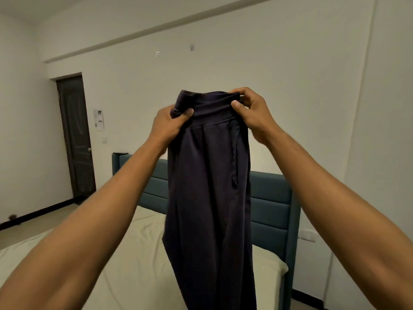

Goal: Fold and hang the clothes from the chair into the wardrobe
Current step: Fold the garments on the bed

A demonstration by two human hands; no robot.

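A pair of dark navy trousers (pixel 207 198) hangs straight down in front of me, held up by its waistband at chest height. My left hand (pixel 167 126) grips the left end of the waistband, thumb on the front. The right end is pinched by my right hand (pixel 252 110), fingers curled over the top edge. The legs drop over the bed and run out of the frame at the bottom. No chair or wardrobe is in view.
A bed with a cream sheet (pixel 125 265) and a teal padded headboard (pixel 270 206) stands below and behind the trousers. A dark door (pixel 74 135) is shut in the far left wall. White walls surround the room.
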